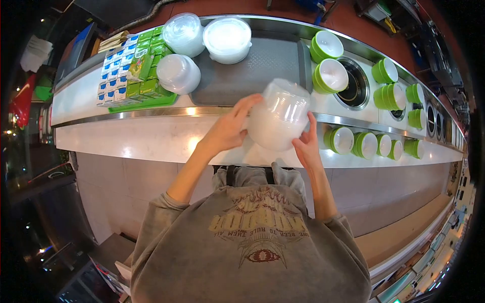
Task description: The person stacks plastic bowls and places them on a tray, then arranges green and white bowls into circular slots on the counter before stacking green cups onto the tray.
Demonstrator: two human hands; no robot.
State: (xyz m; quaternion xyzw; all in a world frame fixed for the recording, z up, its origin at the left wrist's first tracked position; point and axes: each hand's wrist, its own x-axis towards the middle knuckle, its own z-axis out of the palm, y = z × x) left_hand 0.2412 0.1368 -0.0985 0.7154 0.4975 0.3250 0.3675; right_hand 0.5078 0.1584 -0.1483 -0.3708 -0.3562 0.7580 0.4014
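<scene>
one tall stack of translucent white plastic bowls [280, 118], gripped from both sides
left hand [235, 123] and right hand [307, 143] equally near, fingers spread against it; long axis pointing away from the body, far end leaning right, above the glossy white counter [136, 134].

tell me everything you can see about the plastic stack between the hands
The stack looks like round, thin plastic pieces nested together: cloudy white in the lower part of the picture, clearer and glossy towards the top, with bright reflections. It leans slightly, and its outline is a little blurred. The left hand touches one side, the right hand the other. It appears over the pale counter, overlapping the grey tray's edge in view; whether it rests on anything is unclear.
</scene>
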